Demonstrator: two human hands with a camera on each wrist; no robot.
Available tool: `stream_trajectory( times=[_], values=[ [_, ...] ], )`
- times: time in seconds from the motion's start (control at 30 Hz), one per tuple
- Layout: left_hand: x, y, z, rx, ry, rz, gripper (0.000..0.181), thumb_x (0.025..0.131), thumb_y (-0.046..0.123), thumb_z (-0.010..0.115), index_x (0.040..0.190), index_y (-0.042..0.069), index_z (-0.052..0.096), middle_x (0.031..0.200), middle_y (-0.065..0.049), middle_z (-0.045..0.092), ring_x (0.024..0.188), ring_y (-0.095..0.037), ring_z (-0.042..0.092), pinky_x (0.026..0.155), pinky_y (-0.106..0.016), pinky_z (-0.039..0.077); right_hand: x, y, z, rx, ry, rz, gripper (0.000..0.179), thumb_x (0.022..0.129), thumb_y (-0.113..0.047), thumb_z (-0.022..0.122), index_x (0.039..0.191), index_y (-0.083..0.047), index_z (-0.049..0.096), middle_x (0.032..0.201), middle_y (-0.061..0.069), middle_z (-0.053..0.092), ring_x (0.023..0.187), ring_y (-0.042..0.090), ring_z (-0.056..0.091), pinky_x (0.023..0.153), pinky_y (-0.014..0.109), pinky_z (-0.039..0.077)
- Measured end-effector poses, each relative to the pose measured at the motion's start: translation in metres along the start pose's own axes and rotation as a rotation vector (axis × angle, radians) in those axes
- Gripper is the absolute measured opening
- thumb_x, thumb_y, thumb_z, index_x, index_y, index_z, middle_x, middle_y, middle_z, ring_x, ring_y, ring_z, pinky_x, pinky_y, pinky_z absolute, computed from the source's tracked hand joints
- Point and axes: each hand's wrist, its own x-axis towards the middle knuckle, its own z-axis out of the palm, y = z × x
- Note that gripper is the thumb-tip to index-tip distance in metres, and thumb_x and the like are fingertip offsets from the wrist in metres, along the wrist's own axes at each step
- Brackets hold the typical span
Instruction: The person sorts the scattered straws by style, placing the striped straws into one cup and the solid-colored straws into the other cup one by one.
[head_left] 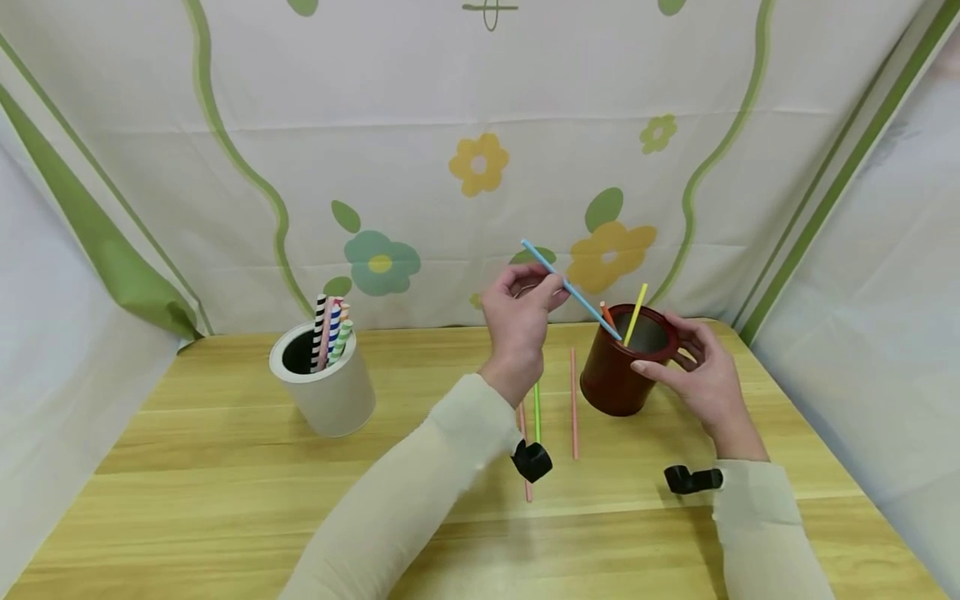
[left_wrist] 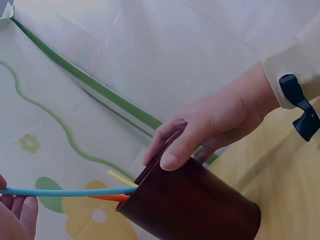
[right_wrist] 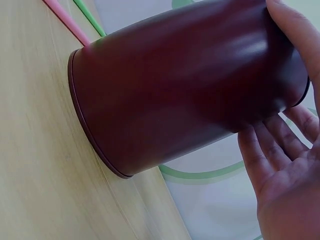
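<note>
Near side of the brown cup (head_left: 611, 383): loads of bare table (head_left: 615, 542). A bit left of the cup: two pink straws (head_left: 574, 408) and a green straw (head_left: 537, 412), lying loose, so probably left to do. Pinching the blue straw (head_left: 581, 301) in the left hand's (head_left: 519, 321) fingers, lower end at the cup's rim, not let go yet. Gripping that rim with the right hand (head_left: 708, 379), thumb and fingers. Already inside: orange straw (head_left: 606, 314), yellow straw (head_left: 636, 312). Maybe halfway done. Well left of the cup: white cup (head_left: 337, 400) with striped straws (head_left: 319, 333). Tighter right and behind: table edge, then cloth (head_left: 420, 67).
</note>
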Motion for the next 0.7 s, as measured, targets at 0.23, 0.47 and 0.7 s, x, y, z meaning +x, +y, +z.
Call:
stream_trajectory(
  times=[0.23,0.47,0.7],
  values=[
    [-0.003,-0.012,0.003,0.036,-0.023,-0.016,0.018,0.087,-0.012,0.073,0.099,0.002,0.074,0.089,0.000,0.070,0.081,-0.012,0.072,0.086,-0.033,0.069,0.001,0.000,0.000,0.020,0.004,0.010,0.082,0.088,-0.009,0.090,0.159,-0.014,0.049,0.143,-0.018,0.057,0.123,0.001,0.057,0.099,0.002,0.049],
    [-0.005,-0.024,0.002,0.149,-0.070,-0.010,0.016,0.087,-0.008,0.076,0.101,-0.001,0.077,0.086,0.002,0.074,0.078,-0.007,0.072,0.083,-0.027,0.067,0.002,0.000,-0.001,0.012,-0.003,-0.004,0.081,0.088,-0.010,0.090,0.159,-0.016,0.050,0.145,-0.016,0.057,0.124,0.001,0.057,0.099,0.003,0.049],
    [-0.009,-0.038,0.006,0.188,-0.077,0.020,0.016,0.085,-0.010,0.079,0.100,-0.004,0.079,0.091,-0.009,0.078,0.074,-0.006,0.071,0.078,-0.025,0.066,0.001,0.001,0.000,0.010,-0.007,-0.011,0.081,0.089,-0.011,0.090,0.159,-0.017,0.050,0.145,-0.016,0.057,0.125,0.000,0.057,0.098,0.003,0.050]
  ],
)
